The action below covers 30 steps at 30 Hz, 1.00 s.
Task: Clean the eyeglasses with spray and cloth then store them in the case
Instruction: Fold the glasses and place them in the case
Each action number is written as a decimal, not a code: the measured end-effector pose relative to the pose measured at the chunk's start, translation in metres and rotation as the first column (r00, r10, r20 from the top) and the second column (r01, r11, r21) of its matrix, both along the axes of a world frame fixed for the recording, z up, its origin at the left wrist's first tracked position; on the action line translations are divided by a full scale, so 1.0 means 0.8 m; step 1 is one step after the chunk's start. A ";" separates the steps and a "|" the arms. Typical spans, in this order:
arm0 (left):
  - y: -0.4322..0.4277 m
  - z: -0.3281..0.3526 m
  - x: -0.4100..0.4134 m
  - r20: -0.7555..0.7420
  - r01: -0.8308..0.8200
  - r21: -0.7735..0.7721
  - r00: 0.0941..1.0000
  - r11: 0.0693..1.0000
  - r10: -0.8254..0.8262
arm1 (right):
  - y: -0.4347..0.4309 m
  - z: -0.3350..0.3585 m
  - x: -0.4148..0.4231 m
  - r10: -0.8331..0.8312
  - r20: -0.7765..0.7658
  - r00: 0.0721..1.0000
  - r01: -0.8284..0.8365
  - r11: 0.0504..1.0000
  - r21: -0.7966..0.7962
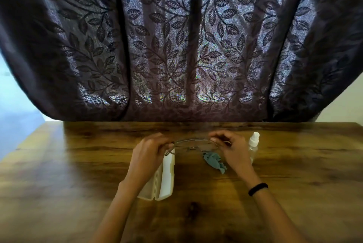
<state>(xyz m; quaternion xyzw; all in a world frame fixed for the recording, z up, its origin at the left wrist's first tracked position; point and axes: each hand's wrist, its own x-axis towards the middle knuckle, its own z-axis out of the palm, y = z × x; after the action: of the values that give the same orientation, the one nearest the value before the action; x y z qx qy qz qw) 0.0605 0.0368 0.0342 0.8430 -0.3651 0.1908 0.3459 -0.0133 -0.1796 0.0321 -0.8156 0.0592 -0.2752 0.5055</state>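
Forearms point(115, 209) angle inward over the tabletop point(298, 166); left hand point(149, 150) and right hand point(230, 149) each pinch one end of the eyeglasses point(193, 140)

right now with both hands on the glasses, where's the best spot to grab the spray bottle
Probably grip the spray bottle round its clear body, below the white pump head, coming from its right. It stands upright on the table, so a sideways wrap should keep it level; the right hand, the eyeglasses and the cloth crowd its left side.
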 end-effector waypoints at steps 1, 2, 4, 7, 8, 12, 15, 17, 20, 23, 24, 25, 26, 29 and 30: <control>0.000 0.000 0.000 -0.019 0.009 -0.020 1.000 1.000 -0.009 | -0.001 0.000 -0.001 0.016 -0.010 1.000 -0.015 0.999 0.038; 0.000 -0.001 0.000 -0.053 0.015 -0.048 0.998 0.999 -0.017 | -0.002 0.000 -0.002 0.035 -0.015 0.999 -0.033 0.995 0.090; 0.003 -0.001 0.003 -0.184 0.011 -0.120 0.982 0.993 -0.033 | -0.004 -0.001 -0.004 0.062 -0.027 0.998 -0.056 0.980 0.191; 0.012 -0.001 0.008 -0.455 -0.021 -0.204 0.887 0.979 -0.076 | -0.006 -0.004 -0.004 0.084 -0.047 0.995 -0.068 0.960 0.272; 0.015 -0.002 0.009 -0.541 -0.042 -0.241 0.835 0.970 -0.098 | -0.006 -0.005 -0.004 0.094 -0.056 0.994 -0.074 0.954 0.292; 0.031 -0.010 0.009 -0.788 -0.220 -0.373 0.588 0.902 -0.183 | 0.002 -0.006 0.001 0.192 -0.048 0.980 -0.158 0.905 0.396; 0.047 -0.019 0.000 -0.841 -0.325 -0.467 0.451 0.822 -0.299 | 0.015 -0.003 0.011 0.246 0.006 0.969 -0.217 0.843 0.492; 0.056 -0.024 -0.009 -0.824 -0.371 -0.536 0.426 0.758 -0.374 | 0.025 -0.002 0.021 0.247 0.020 0.969 -0.220 0.819 0.531; 0.067 -0.032 -0.024 -0.795 -0.422 -0.593 0.441 0.685 -0.416 | 0.041 -0.001 0.041 0.241 -0.007 0.970 -0.197 0.809 0.554; 0.076 -0.038 -0.037 -0.760 -0.376 -0.603 0.539 0.704 -0.362 | 0.055 -0.003 0.062 0.247 -0.058 0.967 -0.184 0.840 0.511; 0.077 -0.040 -0.041 -0.752 -0.360 -0.569 0.591 0.740 -0.290 | 0.059 -0.004 0.067 0.256 -0.079 0.964 -0.186 0.852 0.490; 0.078 -0.043 -0.045 -0.738 -0.349 -0.512 0.647 0.785 -0.194 | 0.062 -0.006 0.072 0.266 -0.102 0.959 -0.189 0.861 0.472; 0.078 -0.046 -0.048 -0.715 -0.347 -0.447 0.692 0.824 -0.097 | 0.064 -0.008 0.077 0.278 -0.129 0.952 -0.191 0.867 0.460; 0.073 -0.057 -0.058 -0.646 -0.361 -0.325 0.760 0.874 0.074 | 0.068 -0.014 0.088 0.312 -0.215 0.926 -0.192 0.876 0.443; 0.070 -0.062 -0.062 -0.616 -0.364 -0.302 0.780 0.881 0.111 | 0.068 -0.016 0.090 0.320 -0.239 0.917 -0.193 0.878 0.437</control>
<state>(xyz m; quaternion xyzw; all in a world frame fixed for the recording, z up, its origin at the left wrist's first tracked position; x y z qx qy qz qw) 0.0112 0.0926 -0.0155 0.8097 -0.0819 0.0384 0.5798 0.0588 -0.1249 0.0192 -0.7260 0.0819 -0.0578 0.6803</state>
